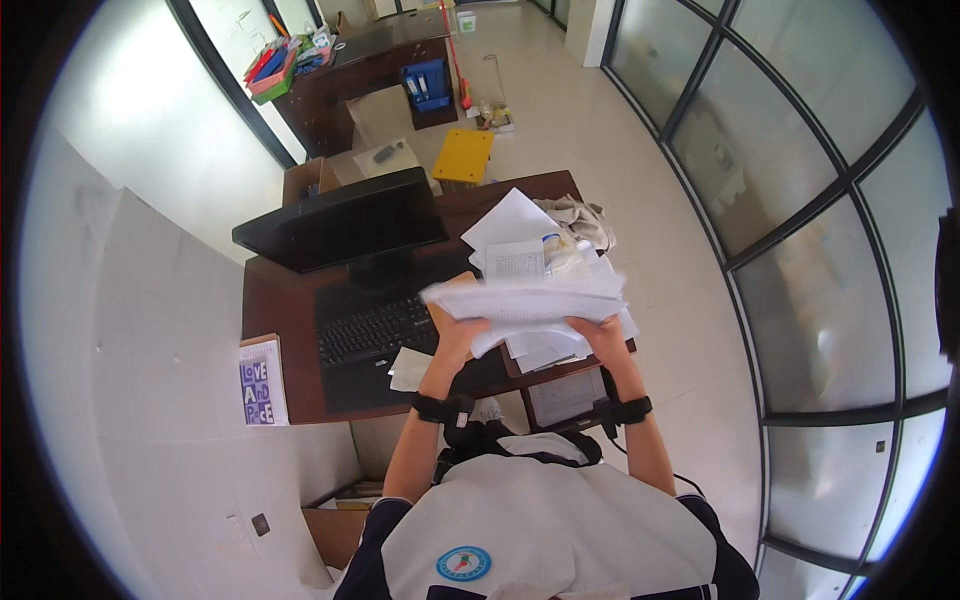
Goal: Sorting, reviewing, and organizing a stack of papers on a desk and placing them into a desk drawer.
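Head view: paper sheaf, slightly blurred, lies at 12 o'clock from the torso, long axis 9-to-3. Left hand grips its 8 o'clock end, right hand its 4 o'clock end; neither nearer. Loose papers show beyond at 12, below at 6.

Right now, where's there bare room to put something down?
The left strip of the desk, beside the black mat, between the monitor and the purple-printed booklet, looks free. So does the pale floor between the desk and the glass wall. The desk's right side is crowded: loose papers, crumpled cloth, a held sheaf above.
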A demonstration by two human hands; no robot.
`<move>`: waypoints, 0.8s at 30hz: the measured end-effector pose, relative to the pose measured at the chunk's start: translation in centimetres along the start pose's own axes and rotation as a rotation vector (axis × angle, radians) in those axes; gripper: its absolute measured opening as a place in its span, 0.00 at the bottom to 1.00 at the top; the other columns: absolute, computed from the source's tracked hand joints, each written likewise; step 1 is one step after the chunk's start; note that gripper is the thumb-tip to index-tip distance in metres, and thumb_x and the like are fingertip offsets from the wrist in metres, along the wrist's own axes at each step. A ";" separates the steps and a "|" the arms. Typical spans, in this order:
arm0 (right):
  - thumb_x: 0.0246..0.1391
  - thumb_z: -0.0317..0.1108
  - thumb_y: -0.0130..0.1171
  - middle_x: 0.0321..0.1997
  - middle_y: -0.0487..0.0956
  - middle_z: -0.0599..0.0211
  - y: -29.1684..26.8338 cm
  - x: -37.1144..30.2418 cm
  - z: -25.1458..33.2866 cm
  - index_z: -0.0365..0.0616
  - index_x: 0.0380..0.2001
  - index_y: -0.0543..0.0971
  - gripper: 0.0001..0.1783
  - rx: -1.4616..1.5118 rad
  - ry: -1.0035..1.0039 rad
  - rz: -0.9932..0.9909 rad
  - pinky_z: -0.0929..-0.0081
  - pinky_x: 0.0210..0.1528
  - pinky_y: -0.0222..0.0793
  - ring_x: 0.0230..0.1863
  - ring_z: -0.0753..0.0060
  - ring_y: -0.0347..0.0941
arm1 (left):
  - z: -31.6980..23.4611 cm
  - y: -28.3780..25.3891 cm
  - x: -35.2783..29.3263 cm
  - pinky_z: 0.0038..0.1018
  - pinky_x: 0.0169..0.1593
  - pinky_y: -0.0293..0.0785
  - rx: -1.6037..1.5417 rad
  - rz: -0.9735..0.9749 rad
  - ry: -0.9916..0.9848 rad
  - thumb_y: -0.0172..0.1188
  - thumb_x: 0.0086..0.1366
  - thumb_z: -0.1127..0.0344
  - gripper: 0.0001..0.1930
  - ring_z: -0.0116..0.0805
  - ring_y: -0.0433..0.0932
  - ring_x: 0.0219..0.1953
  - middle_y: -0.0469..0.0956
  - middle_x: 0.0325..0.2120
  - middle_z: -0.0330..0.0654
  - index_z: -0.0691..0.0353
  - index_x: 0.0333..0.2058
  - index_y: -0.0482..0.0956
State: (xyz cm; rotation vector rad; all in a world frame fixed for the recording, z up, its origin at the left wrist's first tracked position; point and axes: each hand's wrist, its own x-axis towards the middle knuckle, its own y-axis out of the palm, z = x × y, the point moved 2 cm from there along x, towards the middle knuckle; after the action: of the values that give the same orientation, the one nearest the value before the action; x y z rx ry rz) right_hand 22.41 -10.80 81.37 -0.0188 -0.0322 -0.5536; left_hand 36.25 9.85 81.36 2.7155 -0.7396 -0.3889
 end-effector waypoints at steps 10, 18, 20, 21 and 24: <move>0.41 0.28 0.64 0.32 0.78 0.66 6.2 2.8 -7.9 0.36 0.34 0.77 0.14 -0.141 0.140 0.120 0.79 0.39 0.67 0.35 0.77 0.72 | 4.4 -7.4 2.0 0.18 0.33 0.69 0.105 -0.039 -0.013 0.51 0.46 0.80 0.13 0.27 0.74 0.27 0.78 0.29 0.44 0.69 0.32 0.78; 0.41 0.28 0.64 0.37 0.77 0.65 6.8 2.4 -5.6 0.36 0.39 0.74 0.18 -0.180 0.115 0.055 0.76 0.42 0.66 0.39 0.74 0.71 | 3.7 -8.0 2.8 0.21 0.38 0.68 -0.041 -0.238 0.030 0.51 0.41 0.80 0.16 0.29 0.74 0.31 0.76 0.28 0.40 0.70 0.34 0.75; 0.41 0.27 0.64 0.39 0.76 0.66 6.6 2.1 -5.5 0.36 0.39 0.75 0.18 -0.177 0.107 0.073 0.76 0.44 0.65 0.41 0.74 0.70 | 4.4 -9.0 3.4 0.21 0.39 0.68 0.085 -0.070 0.168 0.51 0.41 0.80 0.18 0.29 0.74 0.32 0.76 0.28 0.40 0.71 0.35 0.75; 0.41 0.27 0.64 0.39 0.76 0.66 6.4 2.1 -5.6 0.36 0.39 0.75 0.18 -0.181 0.104 0.066 0.76 0.44 0.65 0.41 0.74 0.70 | 4.4 -9.2 3.6 0.21 0.39 0.68 0.058 -0.063 0.081 0.49 0.41 0.81 0.20 0.28 0.74 0.33 0.76 0.29 0.40 0.72 0.37 0.74; 0.42 0.28 0.63 0.36 0.78 0.65 6.3 2.0 -6.3 0.36 0.37 0.76 0.15 -0.113 0.212 0.055 0.77 0.41 0.66 0.38 0.75 0.71 | 4.5 -8.9 3.6 0.21 0.38 0.69 0.142 -0.117 0.043 0.49 0.41 0.81 0.21 0.27 0.74 0.32 0.76 0.29 0.39 0.72 0.39 0.74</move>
State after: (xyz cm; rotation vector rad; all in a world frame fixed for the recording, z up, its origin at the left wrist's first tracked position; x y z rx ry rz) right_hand 27.62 -6.67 75.13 -0.0703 0.2059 -0.4992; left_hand 41.75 14.34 73.44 2.9002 -0.6198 -0.3138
